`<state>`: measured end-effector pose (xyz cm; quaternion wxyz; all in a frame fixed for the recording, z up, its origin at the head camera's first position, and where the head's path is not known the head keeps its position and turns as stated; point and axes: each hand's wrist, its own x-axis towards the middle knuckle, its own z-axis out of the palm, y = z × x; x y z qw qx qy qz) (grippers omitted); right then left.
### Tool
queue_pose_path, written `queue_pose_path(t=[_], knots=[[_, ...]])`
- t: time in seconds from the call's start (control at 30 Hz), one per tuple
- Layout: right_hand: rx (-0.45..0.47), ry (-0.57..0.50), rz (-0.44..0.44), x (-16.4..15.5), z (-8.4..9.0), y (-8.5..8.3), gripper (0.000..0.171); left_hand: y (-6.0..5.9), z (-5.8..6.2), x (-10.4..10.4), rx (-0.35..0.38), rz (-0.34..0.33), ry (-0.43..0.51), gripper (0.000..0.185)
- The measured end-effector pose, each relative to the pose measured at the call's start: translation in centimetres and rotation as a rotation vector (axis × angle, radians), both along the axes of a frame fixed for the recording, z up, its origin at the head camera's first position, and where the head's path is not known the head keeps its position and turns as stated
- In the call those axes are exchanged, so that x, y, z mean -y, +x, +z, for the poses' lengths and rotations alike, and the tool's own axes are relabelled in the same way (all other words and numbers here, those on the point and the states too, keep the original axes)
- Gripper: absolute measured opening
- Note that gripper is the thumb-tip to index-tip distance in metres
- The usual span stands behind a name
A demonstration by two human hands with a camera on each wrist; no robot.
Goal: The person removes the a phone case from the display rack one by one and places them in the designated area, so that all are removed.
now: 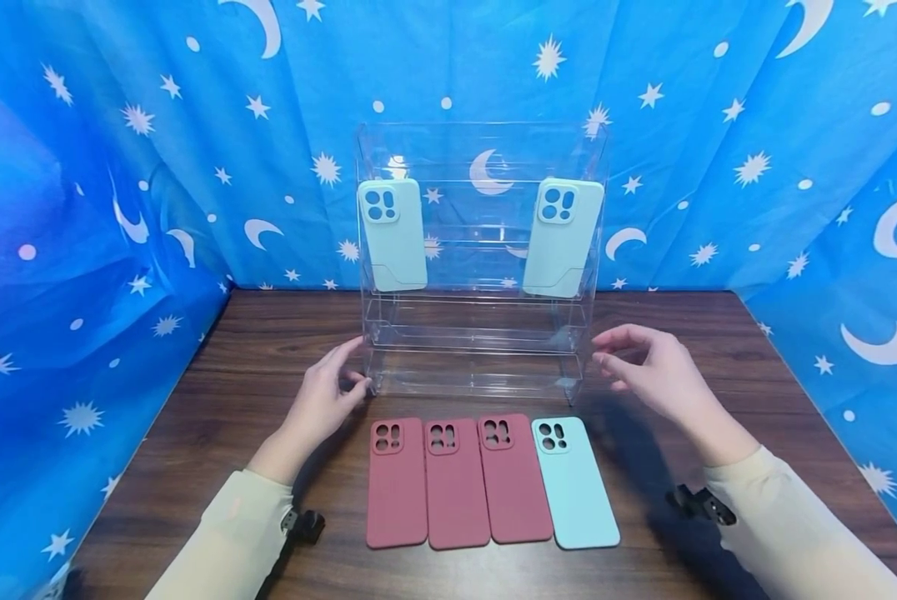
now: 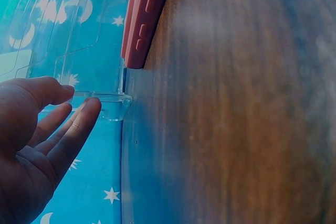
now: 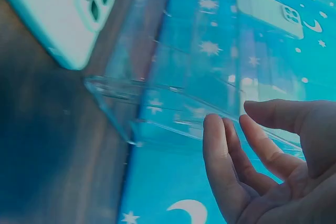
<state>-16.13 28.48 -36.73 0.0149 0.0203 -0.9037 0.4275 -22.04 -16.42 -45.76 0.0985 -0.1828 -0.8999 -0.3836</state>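
Blue cloth [image 1: 81, 250] printed with moons and stars hangs around your brown wooden table [image 1: 756, 375]. At its back stands one clear plastic rack [image 1: 478, 350] with stepped shelves; two mint phone cases [image 1: 393, 233] lean upright on an upper shelf, one at each end. In front of the rack four cases lie flat in a row: three maroon cases [image 1: 456, 483] and one mint case [image 1: 578, 483] at the right. Your left hand [image 1: 324, 400] touches the rack's lower left corner with relaxed fingers. Your right hand [image 1: 654, 371] hovers open just beside its right edge; whether it touches is unclear. Both wrist views are blurred, with the rack and cases cut off.
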Motion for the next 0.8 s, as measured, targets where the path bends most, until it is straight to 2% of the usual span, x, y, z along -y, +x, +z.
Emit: queue_pose_path(t=[0.33, 0.6, 0.8], knots=[[-0.230, 0.098, -0.060, 0.3, 3.5, -2.4, 0.025, -0.3, 0.3, -0.2, -0.016, -0.011, 0.020, 0.069], [-0.375, 0.037, -0.133, 0.7, 4.9, -4.8, 0.029, -0.2, -0.3, 0.1, -0.021, -0.004, 0.002, 0.068], [-0.407, -0.009, -0.161, 0.5, 6.4, -6.5, 0.036, -0.1, -0.4, 0.1, -0.018, -0.008, 0.020, 0.069]])
